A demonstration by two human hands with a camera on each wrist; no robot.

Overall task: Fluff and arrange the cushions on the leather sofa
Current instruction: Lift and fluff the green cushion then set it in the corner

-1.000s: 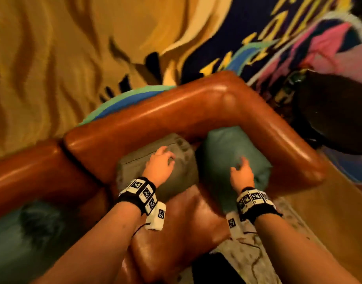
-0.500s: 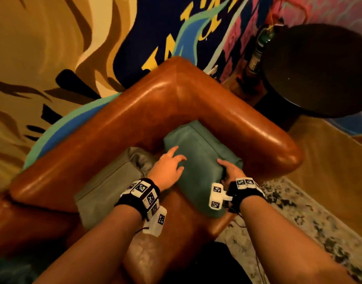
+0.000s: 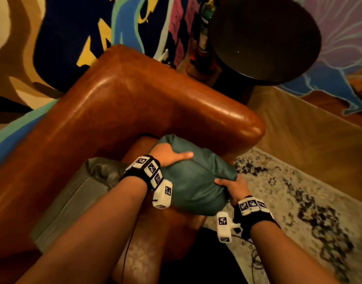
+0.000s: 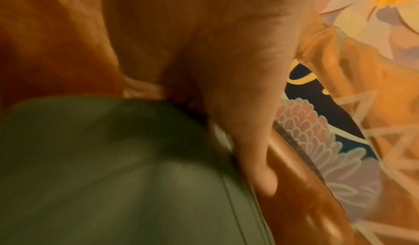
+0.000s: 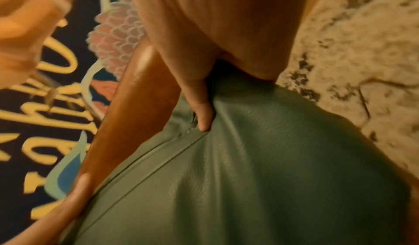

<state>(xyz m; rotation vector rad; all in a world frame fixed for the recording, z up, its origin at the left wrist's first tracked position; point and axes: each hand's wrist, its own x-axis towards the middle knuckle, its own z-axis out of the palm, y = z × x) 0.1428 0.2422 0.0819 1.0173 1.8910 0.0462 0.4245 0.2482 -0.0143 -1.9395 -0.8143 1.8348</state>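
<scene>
A teal leather cushion (image 3: 193, 179) is lifted off the seat at the right end of the brown leather sofa (image 3: 122, 111), held between both hands. My left hand (image 3: 168, 155) grips its upper left edge, thumb lying across the top. My right hand (image 3: 232, 186) grips its lower right corner. In the left wrist view the thumb (image 4: 256, 152) lies along the cushion (image 4: 113, 177) beside the sofa arm. In the right wrist view the thumb (image 5: 201, 109) presses into the cushion (image 5: 249, 177) by its seam. A grey cushion (image 3: 80, 193) leans against the sofa back on the left.
A round dark side table (image 3: 264, 37) stands beyond the sofa arm, with bottles (image 3: 203, 35) behind it. A painted mural wall (image 3: 84, 27) runs behind the sofa. A patterned rug (image 3: 298, 212) covers the wooden floor (image 3: 298, 136) on the right.
My left hand left the grey cushion and took the teal cushion's edge. Both hands lifted the teal cushion off the corner of the seat towards me. The view swung right.
</scene>
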